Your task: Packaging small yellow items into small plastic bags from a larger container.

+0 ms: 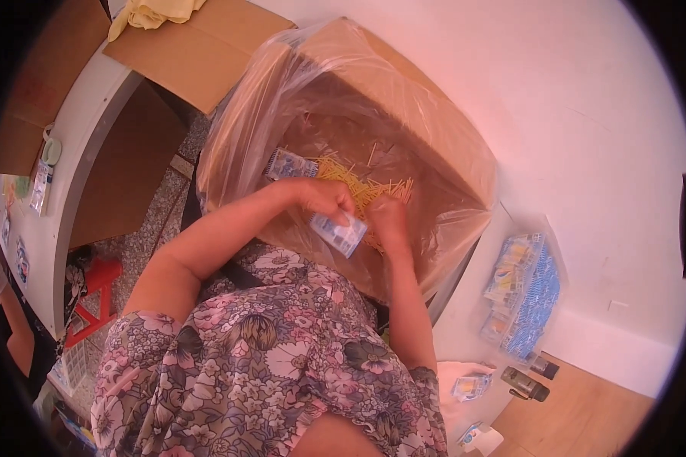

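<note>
I have the left hand [328, 199] gripping a small blue-and-white plastic packet [335, 234] by its upper edge, thumb laid over its face. The packet is above the near part of a carton [358, 47] lined with a clear plastic bag [453, 228]; its long axis slants from upper left to lower right, and its free short end points toward my right forearm. The right hand [387, 217] is just beside it, fingers curled down at the pile of thin yellow sticks [358, 185]; I cannot tell whether they pinch any. The sticks lie crisscrossed, those near the right hand fanning toward the upper right. Beyond my left wrist, a second packet [291, 164] lies at the pile's left end, its long axis nearly crosswise, its right end dipping slightly toward me. On the right, more blue packets [537, 293] fill a clear container on the white counter [461, 324].
</note>
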The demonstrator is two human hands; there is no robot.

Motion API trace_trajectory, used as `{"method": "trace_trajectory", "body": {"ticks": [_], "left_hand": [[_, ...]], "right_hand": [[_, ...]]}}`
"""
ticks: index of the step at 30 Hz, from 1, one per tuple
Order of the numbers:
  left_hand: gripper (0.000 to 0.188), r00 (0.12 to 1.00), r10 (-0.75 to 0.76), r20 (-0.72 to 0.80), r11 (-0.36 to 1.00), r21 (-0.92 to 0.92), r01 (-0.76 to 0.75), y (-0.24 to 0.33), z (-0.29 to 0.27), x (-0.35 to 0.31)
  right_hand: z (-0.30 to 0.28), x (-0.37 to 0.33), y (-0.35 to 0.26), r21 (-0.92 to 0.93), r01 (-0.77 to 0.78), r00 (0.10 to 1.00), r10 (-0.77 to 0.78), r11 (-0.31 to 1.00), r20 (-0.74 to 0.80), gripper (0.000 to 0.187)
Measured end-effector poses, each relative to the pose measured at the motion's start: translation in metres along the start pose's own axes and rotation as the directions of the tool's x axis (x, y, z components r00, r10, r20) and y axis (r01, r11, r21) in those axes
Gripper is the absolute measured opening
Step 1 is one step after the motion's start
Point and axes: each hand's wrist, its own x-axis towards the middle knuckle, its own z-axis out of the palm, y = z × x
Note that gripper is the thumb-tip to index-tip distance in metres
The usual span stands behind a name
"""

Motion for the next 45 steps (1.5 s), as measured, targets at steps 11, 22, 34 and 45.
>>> {"method": "trace_trajectory", "body": {"ticks": [11, 22, 34, 45], "left_hand": [[0.016, 0.861, 0.12, -0.493, 0.918, -0.275, -0.286, -0.004, 0.002, 0.006], [0.017, 0.817, 0.206, -0.538, 0.871, -0.281, -0.404, 0.0, 0.004, 0.012], [0.021, 0.842, 0.156, -0.517, 0.871, -0.33, -0.364, -0.001, 0.005, 0.006], [0.016, 0.824, 0.106, -0.557, 0.985, -0.053, -0.162, -0.021, 0.007, 0.022]], "right_hand": [[-0.036, -0.028, -0.017, 0.087, 0.135, 0.991, -0.134, 0.987, -0.014, 0.014], [-0.093, -0.022, -0.085, 0.816, -0.214, 0.977, 0.109, 0.537, 0.184, 0.022], [-0.083, -0.021, -0.107, 0.324, 0.351, 0.931, -0.292, 0.879, -0.218, 0.024], [-0.04, -0.057, -0.063, -0.183, 0.576, 0.72, -0.601, 0.797, -0.347, 0.031]]}}
